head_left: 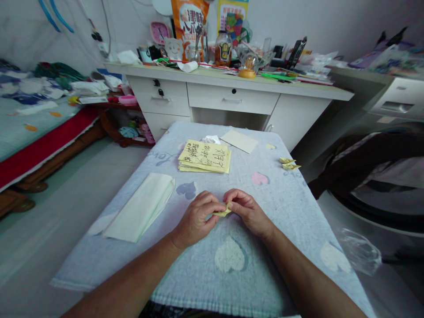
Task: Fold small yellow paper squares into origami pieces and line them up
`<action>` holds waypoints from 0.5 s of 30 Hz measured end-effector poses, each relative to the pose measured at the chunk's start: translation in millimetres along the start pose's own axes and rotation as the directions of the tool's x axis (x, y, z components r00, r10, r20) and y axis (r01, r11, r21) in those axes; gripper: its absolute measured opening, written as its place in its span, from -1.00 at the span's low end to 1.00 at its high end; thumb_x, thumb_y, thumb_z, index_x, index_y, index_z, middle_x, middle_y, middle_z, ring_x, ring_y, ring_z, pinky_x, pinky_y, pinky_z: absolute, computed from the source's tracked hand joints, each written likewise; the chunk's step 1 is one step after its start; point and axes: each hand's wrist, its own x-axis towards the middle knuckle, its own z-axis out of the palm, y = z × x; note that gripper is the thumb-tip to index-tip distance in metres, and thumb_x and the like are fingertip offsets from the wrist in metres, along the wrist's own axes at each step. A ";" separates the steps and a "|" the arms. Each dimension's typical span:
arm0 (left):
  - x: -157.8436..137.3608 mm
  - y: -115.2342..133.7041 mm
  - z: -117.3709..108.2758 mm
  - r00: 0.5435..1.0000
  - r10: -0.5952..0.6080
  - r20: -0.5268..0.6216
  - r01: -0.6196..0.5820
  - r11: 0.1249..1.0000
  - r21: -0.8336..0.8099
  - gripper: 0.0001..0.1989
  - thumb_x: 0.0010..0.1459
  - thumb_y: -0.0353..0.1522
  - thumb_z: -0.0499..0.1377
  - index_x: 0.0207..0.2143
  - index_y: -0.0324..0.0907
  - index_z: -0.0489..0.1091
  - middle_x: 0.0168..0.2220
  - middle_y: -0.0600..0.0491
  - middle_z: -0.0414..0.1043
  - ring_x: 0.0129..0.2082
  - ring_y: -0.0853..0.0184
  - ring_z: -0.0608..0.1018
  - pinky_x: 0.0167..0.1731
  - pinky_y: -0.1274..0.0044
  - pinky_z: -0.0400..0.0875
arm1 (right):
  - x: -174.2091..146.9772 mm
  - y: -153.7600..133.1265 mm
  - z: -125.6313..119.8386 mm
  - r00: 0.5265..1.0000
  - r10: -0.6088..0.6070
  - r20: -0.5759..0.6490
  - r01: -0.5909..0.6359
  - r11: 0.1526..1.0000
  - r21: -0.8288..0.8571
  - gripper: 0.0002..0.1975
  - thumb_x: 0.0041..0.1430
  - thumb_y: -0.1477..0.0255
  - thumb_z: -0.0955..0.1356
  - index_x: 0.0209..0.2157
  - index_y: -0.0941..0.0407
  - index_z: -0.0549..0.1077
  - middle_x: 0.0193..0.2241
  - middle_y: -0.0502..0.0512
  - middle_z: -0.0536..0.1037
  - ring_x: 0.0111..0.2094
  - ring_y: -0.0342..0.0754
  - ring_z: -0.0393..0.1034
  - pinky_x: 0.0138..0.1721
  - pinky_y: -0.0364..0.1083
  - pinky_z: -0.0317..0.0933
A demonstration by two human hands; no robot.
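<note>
Left hand [198, 217] and right hand [249, 213] both pinch one folded yellow paper [223, 213] above the heart-patterned, cloth-covered counter [288, 203].

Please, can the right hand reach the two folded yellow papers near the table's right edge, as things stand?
Probably yes: only the tablecloth lies between the right hand and the two folded papers, though this hand is now busy with another yellow paper.
</note>
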 end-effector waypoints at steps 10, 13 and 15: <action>0.8 3.4 -2.6 1.000 -0.018 0.009 0.018 1.000 -0.025 -0.94 0.14 -0.45 0.16 -0.36 -0.15 0.43 -0.41 0.04 0.39 -0.33 0.33 0.42 -0.28 0.47 0.32 | -2.1 0.4 4.1 1.000 -0.019 -0.017 0.016 0.990 -0.141 -0.79 0.16 0.24 0.36 -0.27 0.09 0.39 -0.37 0.01 0.36 -0.32 -0.11 0.25 -0.23 -0.13 0.17; 0.2 1.1 -2.1 0.999 -0.041 -0.032 0.040 0.999 -0.037 -0.94 0.14 -0.46 0.17 -0.33 -0.17 0.43 -0.40 0.04 0.41 -0.33 0.34 0.43 -0.28 0.48 0.32 | -4.3 -5.2 5.1 0.997 -0.077 -0.024 0.069 0.971 -0.230 -0.82 0.20 0.26 0.32 -0.28 0.10 0.41 -0.34 0.03 0.36 -0.26 -0.07 0.26 -0.17 -0.09 0.17; -0.1 -0.5 -1.8 0.996 -0.073 -0.054 0.071 0.996 -0.048 -0.95 0.15 -0.45 0.17 -0.33 -0.17 0.43 -0.40 0.05 0.41 -0.33 0.35 0.44 -0.28 0.50 0.33 | -5.6 -8.6 5.8 0.993 -0.121 -0.010 0.113 0.951 -0.287 -0.81 0.20 0.26 0.31 -0.26 0.09 0.41 -0.31 0.05 0.37 -0.23 -0.05 0.28 -0.14 -0.07 0.17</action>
